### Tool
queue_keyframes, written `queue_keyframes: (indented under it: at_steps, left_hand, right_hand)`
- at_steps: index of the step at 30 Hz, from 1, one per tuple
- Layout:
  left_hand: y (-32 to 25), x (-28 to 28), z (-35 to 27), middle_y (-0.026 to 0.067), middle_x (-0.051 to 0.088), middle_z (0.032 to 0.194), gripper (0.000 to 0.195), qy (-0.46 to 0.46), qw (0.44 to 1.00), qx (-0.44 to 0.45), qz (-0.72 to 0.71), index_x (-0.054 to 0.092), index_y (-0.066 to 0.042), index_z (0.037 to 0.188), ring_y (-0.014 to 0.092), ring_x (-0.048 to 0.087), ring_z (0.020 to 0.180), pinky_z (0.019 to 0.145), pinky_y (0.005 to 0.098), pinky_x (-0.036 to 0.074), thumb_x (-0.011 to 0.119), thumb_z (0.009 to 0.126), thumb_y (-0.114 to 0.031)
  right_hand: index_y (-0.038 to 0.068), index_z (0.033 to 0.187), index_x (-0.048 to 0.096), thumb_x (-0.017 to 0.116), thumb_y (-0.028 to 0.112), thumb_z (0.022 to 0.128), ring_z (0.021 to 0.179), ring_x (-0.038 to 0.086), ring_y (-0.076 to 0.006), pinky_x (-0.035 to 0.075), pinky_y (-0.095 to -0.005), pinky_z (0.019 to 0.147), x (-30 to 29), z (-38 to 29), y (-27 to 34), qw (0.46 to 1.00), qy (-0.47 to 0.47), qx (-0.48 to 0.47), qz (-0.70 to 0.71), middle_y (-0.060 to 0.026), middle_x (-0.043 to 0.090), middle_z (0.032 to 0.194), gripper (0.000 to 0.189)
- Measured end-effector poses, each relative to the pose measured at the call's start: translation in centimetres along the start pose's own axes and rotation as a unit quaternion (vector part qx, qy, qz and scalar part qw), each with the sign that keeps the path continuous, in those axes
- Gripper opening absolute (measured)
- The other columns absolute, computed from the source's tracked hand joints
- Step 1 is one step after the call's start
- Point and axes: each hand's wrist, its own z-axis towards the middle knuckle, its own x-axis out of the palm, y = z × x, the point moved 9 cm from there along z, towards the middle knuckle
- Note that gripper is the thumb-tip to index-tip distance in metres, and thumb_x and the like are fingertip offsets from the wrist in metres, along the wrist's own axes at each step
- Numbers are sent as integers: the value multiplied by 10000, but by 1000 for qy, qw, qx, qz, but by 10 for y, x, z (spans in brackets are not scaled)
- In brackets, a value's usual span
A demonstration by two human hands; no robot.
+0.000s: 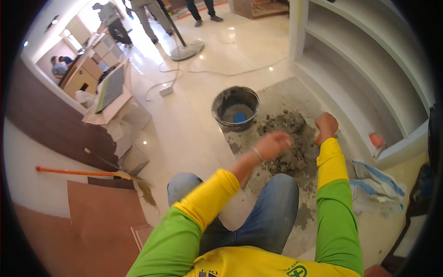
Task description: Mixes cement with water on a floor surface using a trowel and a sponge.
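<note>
A heap of damp grey mortar lies on a stained board in front of my knees. My left hand, blurred, hovers over the near left part of the heap with its fingers loosely bent; nothing shows in it. Over the heap's right edge, my right hand is curled like a fist. Whether it grips something is hidden by the hand itself. Just beyond the heap on the left stands a black bucket with murky liquid and a blue block, perhaps a sponge, inside.
White shelving borders the right side, with an orange object on its low ledge. A crumpled white-and-blue sack lies nearer. Left are a broom and brown sheets. A cable crosses the floor; several people stand farther off.
</note>
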Motion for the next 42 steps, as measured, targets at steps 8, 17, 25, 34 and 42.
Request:
queue_keyframes:
  at_steps: [8,17,25,34,42]
  left_hand:
    - [97,-247,118,170,694,1181,519,-142,950,-37,276,630,-47,1288,272,658,1100,961,356,506,731,852,-310]
    - [271,-195,199,223,389,1515,900,116,870,-119,464,389,-204,1499,441,474,1324,1078,469,443,818,722,-354]
    - [321,-175,245,185,165,1625,1223,258,776,-142,558,209,-267,1563,469,397,1378,1106,549,403,925,582,-405]
    - [341,-179,253,222,209,1601,1216,270,740,-104,607,212,-294,1562,445,354,1415,1106,515,418,931,585,-379]
    - [318,-125,249,256,399,1498,917,295,758,-53,580,405,-243,1466,443,542,1258,1027,457,498,867,675,-298]
  right_hand:
    - [50,995,756,733,408,807,936,705,-332,549,-408,795,17,-54,-25,965,253,37,-62,-142,743,1003,406]
    - [43,959,734,687,407,843,964,691,-367,540,-443,819,44,-139,-5,966,213,85,-119,-170,726,1006,384]
    - [7,1166,628,602,307,891,1022,657,-410,517,-474,851,148,-276,-83,918,245,308,41,-252,675,1108,408]
    - [-33,1108,609,595,432,921,958,659,-421,508,-442,823,182,-460,-82,811,238,444,299,-274,676,1015,502]
    - [15,1171,564,587,378,984,926,621,-241,509,-376,824,349,-454,-9,634,80,347,686,-106,643,1050,409]
